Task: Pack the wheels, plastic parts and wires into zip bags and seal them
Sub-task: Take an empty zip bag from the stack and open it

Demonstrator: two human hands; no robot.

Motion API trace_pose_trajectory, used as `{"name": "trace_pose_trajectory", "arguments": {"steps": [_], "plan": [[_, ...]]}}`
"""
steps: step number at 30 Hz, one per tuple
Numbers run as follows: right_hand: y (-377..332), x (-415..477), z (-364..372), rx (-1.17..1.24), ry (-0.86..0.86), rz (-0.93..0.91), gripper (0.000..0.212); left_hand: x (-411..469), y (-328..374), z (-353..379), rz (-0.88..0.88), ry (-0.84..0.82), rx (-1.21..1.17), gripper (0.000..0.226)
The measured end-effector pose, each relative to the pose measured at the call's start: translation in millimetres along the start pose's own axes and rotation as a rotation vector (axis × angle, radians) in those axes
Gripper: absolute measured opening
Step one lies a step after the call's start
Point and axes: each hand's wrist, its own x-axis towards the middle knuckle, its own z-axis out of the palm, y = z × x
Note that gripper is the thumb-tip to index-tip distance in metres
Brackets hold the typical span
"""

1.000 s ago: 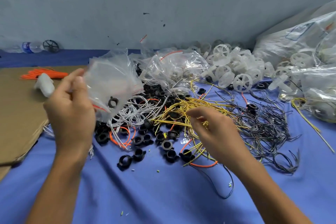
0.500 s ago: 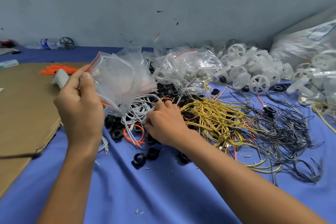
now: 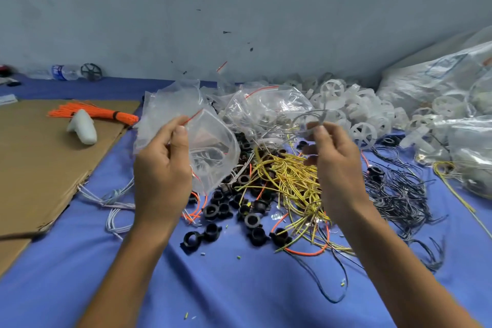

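lifted off the heap since 0.5 s ago, the right hand (image 3: 338, 168) now pinches a loop of pale wire (image 3: 310, 118) above the yellow wires (image 3: 290, 181). a grey-blue wall (image 3: 239, 8) stands behind the yellow wires, a blue cloth (image 3: 239, 287) lies under them, and brown cardboard (image 3: 40, 168) lies far to their left. clear sacks (image 3: 439, 80) sit to their right, and loose white wheels (image 3: 346, 109) pile up behind them. the left hand (image 3: 159, 176) grips an open zip bag (image 3: 215, 141) by its red-striped mouth, up and left of the yellow wires; its contents cannot be told. black plastic parts (image 3: 213, 210) lie just left of them.
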Motion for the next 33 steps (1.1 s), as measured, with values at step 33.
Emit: {"name": "trace_pose_trajectory", "arguments": {"steps": [33], "plan": [[14.0, -24.2, 95.3, -1.173, -1.034, -0.284, 0.043, -12.3, 16.9, -0.1, 0.120, -0.621, 0.254, 0.035]]}}
